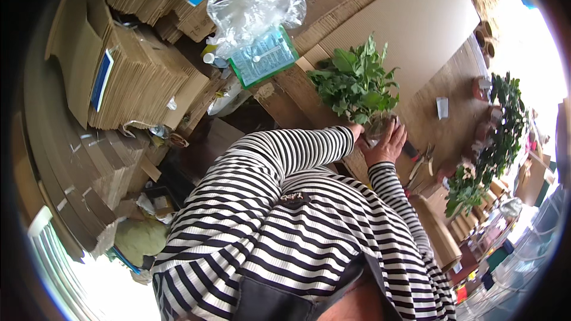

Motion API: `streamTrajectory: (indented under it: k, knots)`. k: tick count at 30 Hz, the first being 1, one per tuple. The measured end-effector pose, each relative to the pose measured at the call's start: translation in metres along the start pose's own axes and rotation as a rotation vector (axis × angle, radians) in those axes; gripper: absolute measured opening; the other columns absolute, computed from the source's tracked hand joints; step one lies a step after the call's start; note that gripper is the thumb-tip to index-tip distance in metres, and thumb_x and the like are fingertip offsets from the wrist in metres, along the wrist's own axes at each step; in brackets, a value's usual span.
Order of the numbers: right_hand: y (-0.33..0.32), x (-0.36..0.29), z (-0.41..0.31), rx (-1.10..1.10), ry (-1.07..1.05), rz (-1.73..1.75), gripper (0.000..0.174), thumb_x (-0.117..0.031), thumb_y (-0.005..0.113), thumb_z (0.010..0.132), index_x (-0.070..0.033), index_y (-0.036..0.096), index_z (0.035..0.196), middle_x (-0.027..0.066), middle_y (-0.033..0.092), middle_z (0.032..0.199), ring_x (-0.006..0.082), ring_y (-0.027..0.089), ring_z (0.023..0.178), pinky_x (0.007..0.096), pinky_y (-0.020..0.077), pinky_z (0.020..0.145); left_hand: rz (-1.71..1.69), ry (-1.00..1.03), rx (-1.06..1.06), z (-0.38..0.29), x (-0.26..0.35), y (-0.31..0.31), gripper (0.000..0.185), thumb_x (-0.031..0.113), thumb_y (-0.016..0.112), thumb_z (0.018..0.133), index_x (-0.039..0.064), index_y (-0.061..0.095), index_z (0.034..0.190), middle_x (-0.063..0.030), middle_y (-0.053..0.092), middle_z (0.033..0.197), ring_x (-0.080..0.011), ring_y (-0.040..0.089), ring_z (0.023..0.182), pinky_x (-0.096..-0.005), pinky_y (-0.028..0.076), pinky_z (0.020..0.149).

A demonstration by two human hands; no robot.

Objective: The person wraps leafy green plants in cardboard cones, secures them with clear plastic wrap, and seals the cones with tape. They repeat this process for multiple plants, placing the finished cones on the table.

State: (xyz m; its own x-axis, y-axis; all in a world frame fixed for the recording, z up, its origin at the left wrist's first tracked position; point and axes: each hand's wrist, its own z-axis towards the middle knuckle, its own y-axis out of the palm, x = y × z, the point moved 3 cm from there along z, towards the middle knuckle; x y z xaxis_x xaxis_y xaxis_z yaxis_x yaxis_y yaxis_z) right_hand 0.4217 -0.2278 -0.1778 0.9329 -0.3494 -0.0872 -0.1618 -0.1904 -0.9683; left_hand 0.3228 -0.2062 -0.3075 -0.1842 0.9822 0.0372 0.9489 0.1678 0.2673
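Note:
A leafy green plant stands on the wooden table before me, its leaves leaning away from me. Clear plastic wraps its base, where pale roots or stems seem to show through. My right hand grips this base from the right, fingers spread over the wrapping. On the other side my left hand reaches to the base; the striped cuff and the plant hide most of its fingers. Pruning shears lie to the right of my right hand, beside a tool with a black and red handle.
A cardboard sheet lies behind the plant. Several potted plants line the right edge. A small white slip rests on the table. Clear plastic bags and a green-edged packet sit at the back left. Flattened cardboard boxes are stacked left.

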Motion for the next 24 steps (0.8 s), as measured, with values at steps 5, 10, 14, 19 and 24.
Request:
streamTrajectory:
  k: [5,10,14,19,24]
  knots:
    - [0.021,0.007,0.015,0.218,-0.045,-0.041,0.102,-0.038,0.083,0.070,-0.011,0.031,0.153,0.0266,0.033,0.155,0.0488,0.034,0.140,0.0593,0.0303,0.115,0.060,-0.072,-0.142,-0.019,0.019,-0.004,0.020,0.009,0.061,0.094,0.004,0.061,0.113,-0.0102,0.067,0.109,-0.0247,0.067,0.098,-0.0449,0.057,0.084]
    - [0.012,0.008,0.016,0.058,0.098,-0.070,0.124,-0.051,0.091,0.061,-0.012,0.024,0.157,0.0249,0.028,0.158,0.0459,0.027,0.146,0.0548,0.0248,0.120,1.301,0.910,-0.286,-0.107,0.056,-0.024,0.044,0.023,0.069,0.092,0.007,0.057,0.130,-0.0164,0.063,0.121,-0.0352,0.065,0.109,-0.0428,0.052,0.099]
    - [0.014,0.007,0.022,0.017,0.078,-0.117,0.123,-0.052,0.090,0.063,-0.012,0.021,0.158,0.0234,0.028,0.158,0.0441,0.026,0.146,0.0527,0.0216,0.123,1.934,1.252,-0.324,-0.137,0.083,-0.007,0.062,0.037,0.062,0.097,0.013,0.043,0.151,-0.0148,0.043,0.151,-0.0399,0.047,0.133,-0.0502,0.040,0.113]
    - [0.001,0.009,0.036,-0.017,0.082,-0.041,0.124,-0.049,0.092,0.062,-0.014,0.021,0.157,0.0213,0.029,0.158,0.0421,0.028,0.146,0.0507,0.0255,0.122,2.144,1.181,-0.272,-0.118,0.120,-0.013,0.049,0.042,0.061,0.097,0.007,0.057,0.131,-0.0147,0.064,0.127,-0.0354,0.057,0.124,-0.0479,0.044,0.107]
    - [0.002,0.016,0.038,-0.004,0.059,-0.066,0.125,-0.047,0.094,0.059,-0.016,0.022,0.157,0.0225,0.029,0.158,0.0438,0.031,0.144,0.0522,0.0309,0.119,2.111,0.987,-0.335,-0.099,0.167,-0.019,0.042,0.043,0.054,0.101,0.009,0.066,0.122,-0.0173,0.069,0.115,-0.0379,0.065,0.107,-0.0475,0.052,0.095]
